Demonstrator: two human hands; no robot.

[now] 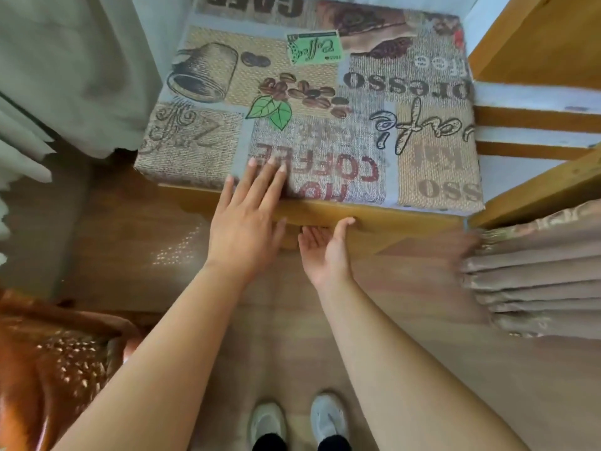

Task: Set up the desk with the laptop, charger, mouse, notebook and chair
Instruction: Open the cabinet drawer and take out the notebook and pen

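Observation:
A wooden chair (383, 219) fills the upper middle of the head view, its seat covered by a cushion (325, 102) printed with coffee words and beans. My left hand (247, 219) lies flat, fingers apart, across the cushion's front edge and the wooden seat rail. My right hand (325, 252) is palm up just under that rail, thumb touching the wood and fingers reaching beneath it. Neither hand is closed around anything. Laptop, charger, mouse and notebook are not in view.
The chair's wooden back slats (536, 125) rise at the right. Pale curtains (65, 76) hang at the left, a brownish folded curtain (536, 281) at the right. A shiny orange cloth (48, 369) lies at lower left. My shoes (296, 421) stand on the wood-look floor (130, 242).

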